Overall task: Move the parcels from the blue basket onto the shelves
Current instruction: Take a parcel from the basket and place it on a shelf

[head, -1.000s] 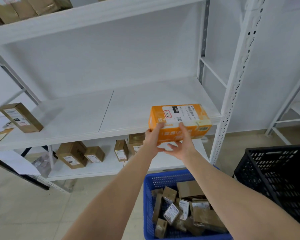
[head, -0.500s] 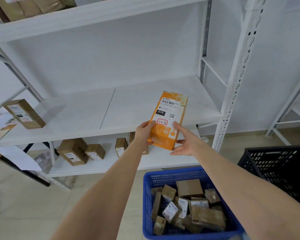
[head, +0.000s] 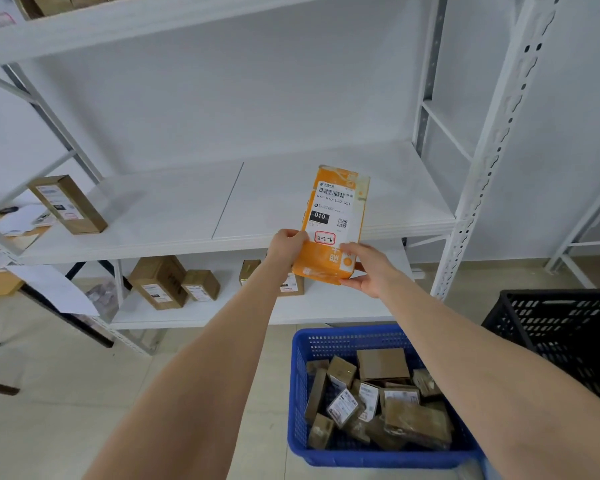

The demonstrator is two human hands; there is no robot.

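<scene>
Shelving step: left hand (head: pixel 286 245) at nine o'clock, right hand (head: pixel 368 268) at five, both gripping the orange parcel (head: pixel 336 216) upright at the front edge of the middle shelf (head: pixel 174 216); next, probably ease it forward and down.

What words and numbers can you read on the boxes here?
"010": white on black, on the label of the orange parcel.
"3-2-": handwritten in a red frame there; last character unclear.
Its barcode number and small print: too blurred.
Labels on brown parcels in the blue basket and on the shelves: too small.
</scene>
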